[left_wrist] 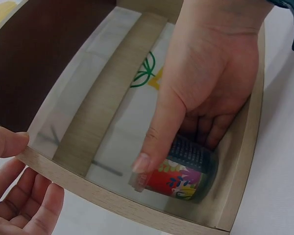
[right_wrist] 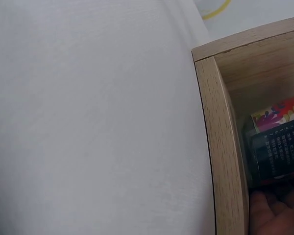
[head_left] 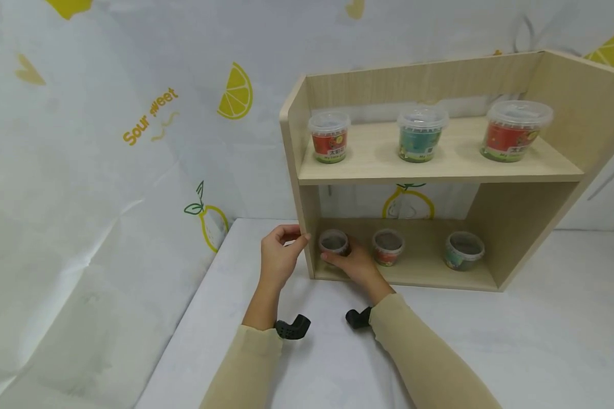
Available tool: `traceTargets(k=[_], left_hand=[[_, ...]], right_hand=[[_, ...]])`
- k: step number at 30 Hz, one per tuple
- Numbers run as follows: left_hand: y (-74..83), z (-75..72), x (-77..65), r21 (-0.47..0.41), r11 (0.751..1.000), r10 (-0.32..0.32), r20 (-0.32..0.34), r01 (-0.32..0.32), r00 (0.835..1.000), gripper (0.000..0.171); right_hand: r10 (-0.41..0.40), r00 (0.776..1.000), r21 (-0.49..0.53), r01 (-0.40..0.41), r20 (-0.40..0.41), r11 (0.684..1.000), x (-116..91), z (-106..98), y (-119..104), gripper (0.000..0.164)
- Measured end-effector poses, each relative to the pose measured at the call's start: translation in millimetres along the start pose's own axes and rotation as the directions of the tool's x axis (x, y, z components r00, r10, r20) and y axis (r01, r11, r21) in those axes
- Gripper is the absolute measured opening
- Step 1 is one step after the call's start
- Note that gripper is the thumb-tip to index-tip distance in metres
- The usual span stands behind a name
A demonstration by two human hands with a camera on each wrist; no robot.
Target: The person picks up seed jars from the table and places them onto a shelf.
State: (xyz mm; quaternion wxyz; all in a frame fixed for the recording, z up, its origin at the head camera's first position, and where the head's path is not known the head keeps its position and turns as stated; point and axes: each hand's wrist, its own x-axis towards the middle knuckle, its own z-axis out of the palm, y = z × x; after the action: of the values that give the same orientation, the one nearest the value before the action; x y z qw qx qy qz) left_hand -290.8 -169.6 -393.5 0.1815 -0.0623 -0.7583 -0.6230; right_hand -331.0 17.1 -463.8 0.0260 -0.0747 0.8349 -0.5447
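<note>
A small lidded plastic cup [head_left: 334, 241] stands at the left end of the lower level of a wooden shelf [head_left: 440, 177]. My right hand [head_left: 357, 262] holds this cup, its thumb across the front and the fingers around the right side. In the left wrist view the cup [left_wrist: 183, 178] shows a red, floral label. My left hand [head_left: 278, 258] pinches the front edge of the shelf's left side panel, thumb on one side and fingers on the other. The right wrist view catches the cup's dark printed label [right_wrist: 279, 147] and part of the right hand [right_wrist: 279, 213].
Two more cups, one red [head_left: 388, 247] and one teal [head_left: 463, 251], stand along the lower level. Above are a red cup [head_left: 330, 139], a teal cup [head_left: 420, 136] and another red cup [head_left: 511, 133]. The shelf stands on a white-covered table [head_left: 332, 363] before a lemon-print backdrop [head_left: 158, 68].
</note>
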Motion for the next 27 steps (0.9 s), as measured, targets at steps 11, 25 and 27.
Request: traceTargets(k=[11, 25, 27], left_hand=[[4.7, 0.8, -3.6, 0.012, 1.000, 0.025, -0.003, -0.025, 1.000, 0.019], [5.6, 1.6, -1.8, 0.061, 0.997, 0.046, -0.006, -0.046, 0.999, 0.020], [4.2, 1.3, -3.5, 0.056, 0.998, 0.039, 0.000, -0.039, 0.999, 0.021]], right_hand=[[-0.075, 0.997, 0.118, 0.073, 0.017, 0.990, -23, -13, -3, 0.079], [-0.016, 0.980, 0.087, -0.002, 0.198, 0.996, -66, -58, 7, 0.085], [-0.015, 0.974, 0.091, -0.006, 0.226, 0.996, -73, -66, 12, 0.085]])
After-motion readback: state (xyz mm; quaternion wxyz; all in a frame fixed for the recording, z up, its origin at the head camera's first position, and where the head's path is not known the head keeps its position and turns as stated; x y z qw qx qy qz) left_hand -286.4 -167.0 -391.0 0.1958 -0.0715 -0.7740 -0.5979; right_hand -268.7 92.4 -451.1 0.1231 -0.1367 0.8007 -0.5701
